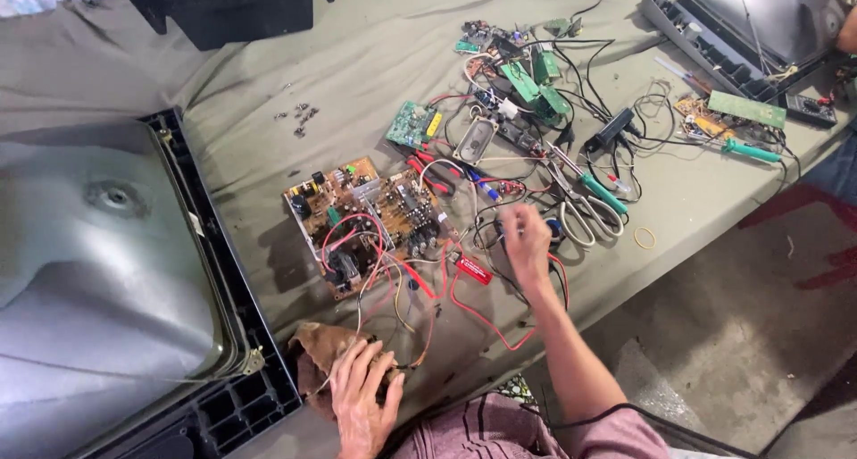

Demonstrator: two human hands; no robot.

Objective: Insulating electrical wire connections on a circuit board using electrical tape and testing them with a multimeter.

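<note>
Two hands worked apart: the left hand (361, 396) pressed a brown rag (320, 352) on the worktop (357, 48); the right hand (527, 240), blurred, fingers loosely curled, reached among wires (482, 321) beside the circuit board (370, 222).

Soft even daylight, right hand (527, 237) motion-blurred

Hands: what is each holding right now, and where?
Left hand grips a brown rag at its near edge. Right hand, blurred, is over the wires; any hold cannot be told.

left hand (361, 396) on brown rag (320, 350) | right hand (525, 240) over wires (500, 211)
</note>
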